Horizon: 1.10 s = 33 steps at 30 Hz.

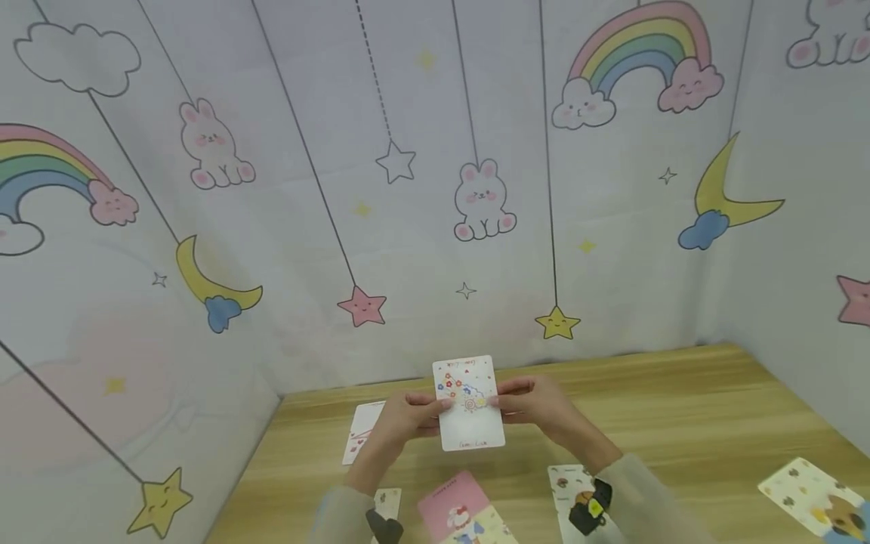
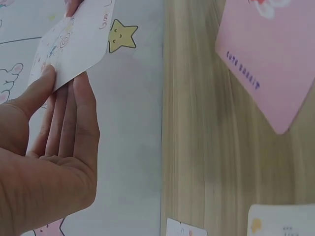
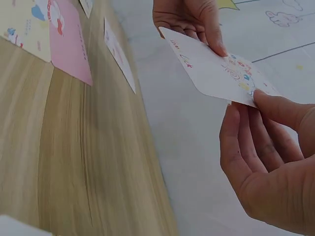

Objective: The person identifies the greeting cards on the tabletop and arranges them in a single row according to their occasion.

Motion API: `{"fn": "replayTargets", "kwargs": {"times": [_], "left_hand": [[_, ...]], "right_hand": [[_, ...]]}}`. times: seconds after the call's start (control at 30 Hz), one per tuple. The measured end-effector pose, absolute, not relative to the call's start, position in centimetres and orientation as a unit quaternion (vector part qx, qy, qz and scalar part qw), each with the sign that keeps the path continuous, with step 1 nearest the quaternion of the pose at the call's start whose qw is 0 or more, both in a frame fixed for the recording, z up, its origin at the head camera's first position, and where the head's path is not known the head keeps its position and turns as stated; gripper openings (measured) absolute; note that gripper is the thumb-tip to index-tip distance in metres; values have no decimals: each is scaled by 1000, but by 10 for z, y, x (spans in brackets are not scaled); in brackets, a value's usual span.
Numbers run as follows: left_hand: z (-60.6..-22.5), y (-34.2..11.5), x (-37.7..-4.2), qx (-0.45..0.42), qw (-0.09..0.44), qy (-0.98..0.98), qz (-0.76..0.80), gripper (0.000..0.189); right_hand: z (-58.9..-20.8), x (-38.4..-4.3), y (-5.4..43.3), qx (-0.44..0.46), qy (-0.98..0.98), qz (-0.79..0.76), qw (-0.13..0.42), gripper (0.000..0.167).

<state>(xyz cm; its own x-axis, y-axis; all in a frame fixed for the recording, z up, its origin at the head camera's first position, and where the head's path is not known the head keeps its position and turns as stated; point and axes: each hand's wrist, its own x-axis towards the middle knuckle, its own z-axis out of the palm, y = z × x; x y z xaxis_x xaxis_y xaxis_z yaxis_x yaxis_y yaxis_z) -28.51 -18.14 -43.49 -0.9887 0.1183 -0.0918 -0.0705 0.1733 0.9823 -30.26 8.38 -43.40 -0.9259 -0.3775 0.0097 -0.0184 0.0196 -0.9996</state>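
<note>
A white card (image 1: 470, 431) printed with small flowers and a swirl is held up above the far part of the wooden table. My left hand (image 1: 408, 419) pinches its left edge, thumb on the printed face and fingers behind. On the opposite edge my right hand (image 1: 540, 408) pinches it the same way. Both wrist views show the thumbs on top of the card (image 2: 81, 46) and the fingers beneath it. Behind my left hand, a white card with red marks (image 1: 360, 434) lies on the table, partly covered by that hand.
Nearer on the wooden table (image 1: 673, 423) lie a pink and yellow card (image 1: 455, 502), a card with brown drawings (image 1: 564, 483) partly under the right wrist, a small card (image 1: 390, 499) by the left wrist, and a pale yellow card (image 1: 798, 487) at right. A patterned cloth wall (image 1: 421, 249) stands behind.
</note>
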Motion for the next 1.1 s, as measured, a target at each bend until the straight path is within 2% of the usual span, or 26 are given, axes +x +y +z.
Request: {"fn": "replayTargets", "kwargs": {"times": [0.3, 0.6, 0.83, 1.1], "left_hand": [[-442, -219, -296, -27, 85, 771, 630, 38], [-461, -236, -309, -97, 47, 774, 624, 39], [-479, -242, -324, -133, 13, 798, 587, 26], [-481, -239, -329, -153, -7, 825, 544, 27]], "right_hand": [[-452, -320, 45, -95, 657, -732, 151, 30], [-476, -336, 10, -38, 639, -753, 151, 27], [-493, -348, -8, -20, 679, -721, 137, 25], [-494, -353, -19, -6, 730, -673, 119, 22]]}}
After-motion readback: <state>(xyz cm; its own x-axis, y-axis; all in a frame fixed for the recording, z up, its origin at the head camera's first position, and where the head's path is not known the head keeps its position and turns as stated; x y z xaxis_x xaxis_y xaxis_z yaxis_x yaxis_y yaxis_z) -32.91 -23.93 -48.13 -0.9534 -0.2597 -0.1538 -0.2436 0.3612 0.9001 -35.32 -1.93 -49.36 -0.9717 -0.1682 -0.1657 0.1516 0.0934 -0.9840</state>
